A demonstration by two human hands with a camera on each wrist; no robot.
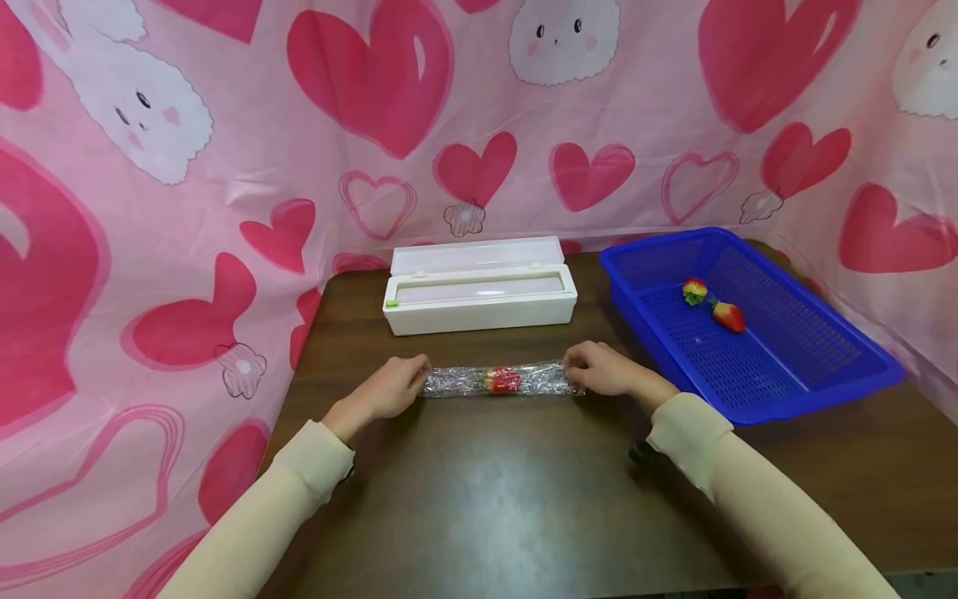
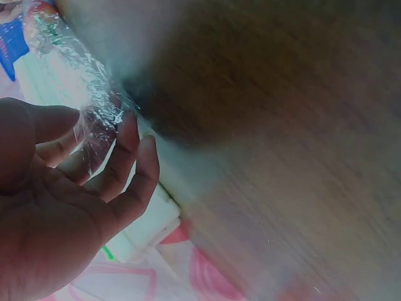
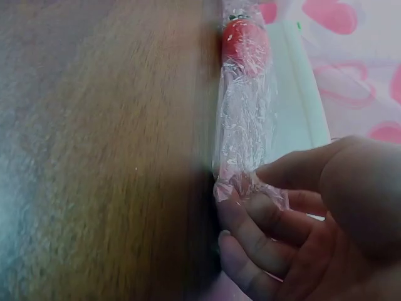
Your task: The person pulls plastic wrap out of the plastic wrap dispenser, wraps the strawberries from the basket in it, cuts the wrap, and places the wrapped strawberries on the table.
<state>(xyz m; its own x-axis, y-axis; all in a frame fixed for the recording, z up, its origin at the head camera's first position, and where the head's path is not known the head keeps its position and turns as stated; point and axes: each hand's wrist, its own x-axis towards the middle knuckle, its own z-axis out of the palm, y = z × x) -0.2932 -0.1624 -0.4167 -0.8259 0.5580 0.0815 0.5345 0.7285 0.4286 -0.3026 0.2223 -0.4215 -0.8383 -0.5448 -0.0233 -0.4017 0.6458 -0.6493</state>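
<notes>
**Two hands pinch the ends of the clear wrap (image 1: 539, 378) around a strawberry (image 1: 503, 380)**

The brown table (image 1: 486, 491) is the biggest thing. On its right side sits a blue basket (image 1: 816, 401), maybe put there to keep its two loose strawberries (image 1: 729, 316) close but out of the way. The white box (image 1: 479, 314) stands at the back, its lid (image 1: 479, 255) up, perhaps so its inside is easy to reach. What is inside is hard to make out.

In front of the box, the left hand (image 1: 389, 387) pinches one end of the wrap and the right hand (image 1: 602, 368) pinches the other, probably to keep it straight. I cannot tell if it touches the table. The strawberry is in the middle, blurred by shiny creases. A small dark thing (image 1: 645, 453) by the right sleeve (image 1: 692, 433) is partly hidden.
</notes>
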